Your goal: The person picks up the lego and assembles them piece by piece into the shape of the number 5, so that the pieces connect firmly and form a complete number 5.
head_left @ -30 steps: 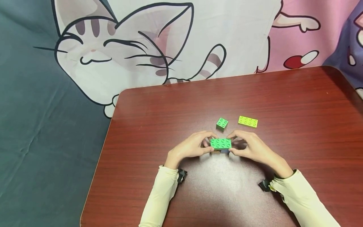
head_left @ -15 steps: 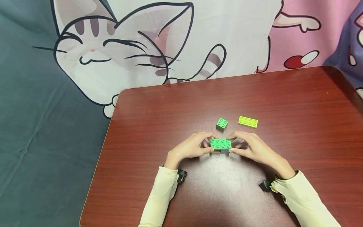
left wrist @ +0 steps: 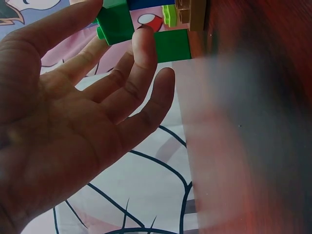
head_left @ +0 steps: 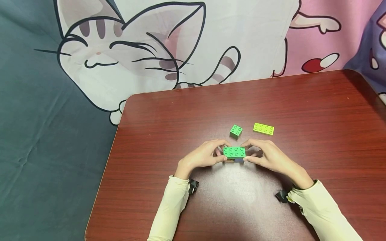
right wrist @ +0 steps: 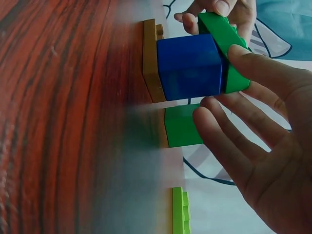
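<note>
A green eight-stud building brick (head_left: 234, 152) lies across the top of a blue brick (right wrist: 190, 68). Under the blue brick is a flat brown brick (right wrist: 152, 61) on the table. My left hand (head_left: 206, 154) pinches the left end of the green brick between thumb and fingers. At the other end, my right hand (head_left: 263, 154) pinches it the same way. The right wrist view shows the green brick slanting, its left end lower; whether it is seated on the blue studs I cannot tell. Its lower fingers (right wrist: 229, 141) spread below the brick, holding nothing.
Behind the hands stands a small green four-stud brick (head_left: 236, 131). To its right lies a flat lime eight-stud brick (head_left: 263, 129). The reddish-brown table (head_left: 169, 120) ends at the back against a curtain printed with a cartoon cat (head_left: 99, 77).
The green eight-stud brick has shifted very slightly left with both hands still on it. Nothing else has visibly moved.
</note>
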The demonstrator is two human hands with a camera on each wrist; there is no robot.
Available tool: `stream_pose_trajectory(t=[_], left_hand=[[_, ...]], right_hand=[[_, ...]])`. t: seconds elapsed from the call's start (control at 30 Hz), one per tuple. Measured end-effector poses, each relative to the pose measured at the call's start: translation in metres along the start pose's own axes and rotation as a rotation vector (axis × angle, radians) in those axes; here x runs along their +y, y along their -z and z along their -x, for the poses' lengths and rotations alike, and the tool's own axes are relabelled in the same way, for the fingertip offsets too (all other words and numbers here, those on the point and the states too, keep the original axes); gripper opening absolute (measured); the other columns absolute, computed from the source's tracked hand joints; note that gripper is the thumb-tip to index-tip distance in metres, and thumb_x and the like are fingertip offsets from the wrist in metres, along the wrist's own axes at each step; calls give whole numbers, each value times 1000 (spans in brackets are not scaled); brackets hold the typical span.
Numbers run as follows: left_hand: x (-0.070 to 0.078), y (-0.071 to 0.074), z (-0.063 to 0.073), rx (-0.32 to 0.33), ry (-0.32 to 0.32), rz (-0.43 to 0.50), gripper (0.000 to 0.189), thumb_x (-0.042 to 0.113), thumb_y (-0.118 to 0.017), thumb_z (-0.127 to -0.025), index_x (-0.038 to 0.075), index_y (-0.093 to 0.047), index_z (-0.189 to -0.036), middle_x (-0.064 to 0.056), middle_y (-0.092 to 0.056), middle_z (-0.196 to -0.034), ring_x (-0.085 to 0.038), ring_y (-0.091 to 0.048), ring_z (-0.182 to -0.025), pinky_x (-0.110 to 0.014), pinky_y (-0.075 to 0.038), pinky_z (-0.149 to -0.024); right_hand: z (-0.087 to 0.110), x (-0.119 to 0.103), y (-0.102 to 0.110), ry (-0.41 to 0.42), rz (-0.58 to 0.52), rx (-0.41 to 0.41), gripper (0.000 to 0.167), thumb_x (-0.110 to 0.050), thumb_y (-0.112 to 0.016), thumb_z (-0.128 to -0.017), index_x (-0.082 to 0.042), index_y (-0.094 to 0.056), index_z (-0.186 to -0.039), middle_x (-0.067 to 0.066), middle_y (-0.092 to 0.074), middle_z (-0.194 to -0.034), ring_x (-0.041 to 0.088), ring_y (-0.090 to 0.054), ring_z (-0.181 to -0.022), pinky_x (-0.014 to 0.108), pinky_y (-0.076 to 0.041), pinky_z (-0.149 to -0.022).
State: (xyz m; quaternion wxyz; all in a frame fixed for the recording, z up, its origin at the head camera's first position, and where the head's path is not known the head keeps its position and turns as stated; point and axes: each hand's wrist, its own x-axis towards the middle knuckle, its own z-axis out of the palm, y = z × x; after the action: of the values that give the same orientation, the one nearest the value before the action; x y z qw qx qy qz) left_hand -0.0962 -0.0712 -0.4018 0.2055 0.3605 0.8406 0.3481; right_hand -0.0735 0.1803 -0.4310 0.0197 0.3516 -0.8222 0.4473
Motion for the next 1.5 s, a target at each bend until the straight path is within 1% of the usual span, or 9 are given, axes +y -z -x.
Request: stream_pose_trajectory(t=[0.1,0.3,0.4,0.67,0.87,1.0,1.13,1.3,1.5], left_hand=[[0,0,0,3,1,12,32,11,-67,-85,10,-57,-115,-2,-61,-102,-7,-58,-80,-27,-48,-76],[1,0,-1,-1,9,39,30,12,-66,-86,11,-58,-114,0,-62,-97,-5,-58,-78,-26,-49,-72],[0,-1,-1,0,6,37,30,12,-66,-86,11,-57,-115,0,-62,-95,-5,-58,-77,-26,-49,-72],[0,-1,-2,3,6,50,30,11,-66,-86,11,-58,-114,0,-62,-94,-6,-58,-77,-28,-49,-71],[0,-2,-2,4,9,66,30,12,-67,-85,11,-57,-114,0,-62,-93,-6,-58,-76,-24,-49,-70],[0,-1,-1,4,6,73,31,11,-67,-85,12,-57,-114,0,-62,-91,-6,-58,-76,-25,-49,-71],[-2,-2,-1,1,5,77,32,11,-67,-85,11,-56,-115,-1,-62,-91,-7,-58,-77,-22,-48,-70],[-3,-1,-1,-5,7,82,32,13,-67,-86,13,-56,-116,-1,-61,-90,-8,-59,-76,-19,-47,-69],[-5,-2,-1,-5,5,67,33,14,-67,-86,14,-55,-117,-1,-61,-88,-9,-59,-75,-20,-47,-68]], right_hand=[[0,0,0,2,4,3,36,1,-77,-71,-9,-62,-101,0,-67,-91,22,-67,-77,33,-54,-62],[1,0,0,-23,4,-1,36,3,-77,-71,-8,-62,-101,-4,-66,-79,9,-63,-70,30,-54,-63],[2,0,0,-34,0,-4,36,2,-77,-71,-8,-62,-102,-4,-66,-78,6,-62,-69,28,-54,-63],[2,1,1,-20,3,1,37,1,-77,-71,-9,-62,-103,-5,-65,-79,5,-61,-67,28,-53,-61],[3,4,0,-14,-5,10,37,1,-77,-71,-10,-62,-103,-4,-65,-80,5,-61,-67,27,-53,-59],[3,3,-1,-24,-22,10,37,1,-77,-72,-10,-61,-103,-3,-65,-83,5,-61,-67,27,-53,-59],[3,3,-1,-30,-32,11,37,1,-76,-72,-11,-61,-104,-2,-65,-85,6,-61,-67,28,-53,-58],[3,3,-2,-26,-36,20,37,2,-77,-71,-10,-62,-103,-1,-66,-83,6,-61,-67,29,-53,-57],[3,4,-4,-26,-48,26,39,2,-78,-69,-8,-61,-103,0,-66,-81,7,-61,-66,30,-53,-56]])
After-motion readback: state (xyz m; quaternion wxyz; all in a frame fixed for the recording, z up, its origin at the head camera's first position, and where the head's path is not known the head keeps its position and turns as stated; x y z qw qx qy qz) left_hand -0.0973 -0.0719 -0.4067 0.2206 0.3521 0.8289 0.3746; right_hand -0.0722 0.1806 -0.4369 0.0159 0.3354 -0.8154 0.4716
